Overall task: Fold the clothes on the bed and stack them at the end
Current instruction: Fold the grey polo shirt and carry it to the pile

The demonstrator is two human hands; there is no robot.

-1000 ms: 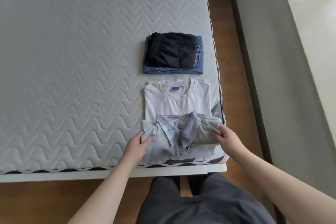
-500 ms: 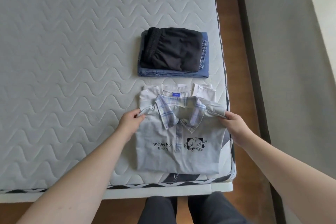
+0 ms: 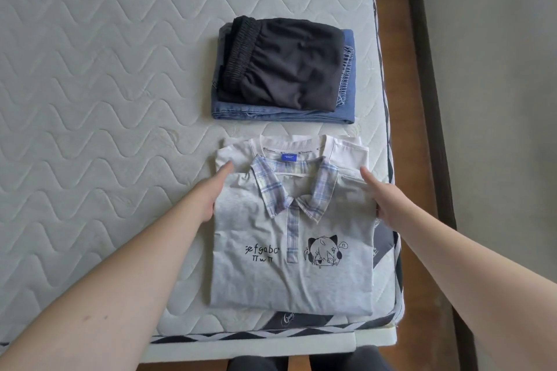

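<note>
While both hands lie flat along its sides, the grey polo shirt [image 3: 289,250] rests folded, face up, on the white T-shirt [image 3: 346,147], near the foot corner of the bed [image 3: 105,99].

Item 1, grey polo shirt: plaid collar, printed lettering and cartoon face uppermost; folded to a rectangle; its near edge lies close to the mattress end, and the white T-shirt's neckband and shoulders show beyond its far edge.

Item 2, second pile: black shorts [image 3: 283,63] folded on top of blue jeans [image 3: 283,114], set just beyond the shirts and apart from them.

Left hand [image 3: 211,196]: grip apart, fingers straight, pressed against the polo's left edge by the shoulder.

Right hand [image 3: 382,199]: grip apart, fingers extended along the right edge, holding nothing.

Step in hand, by judgement: squaring and smoothing the last folded shirt on its pile; all four garments in view appear folded.

Next move, by judgement: two piles remain, so joining them would call for sliding both hands under one pile and lifting it level onto the other. The shirts sit close to the bed's edge, so a careless pull could drag them off.
</note>
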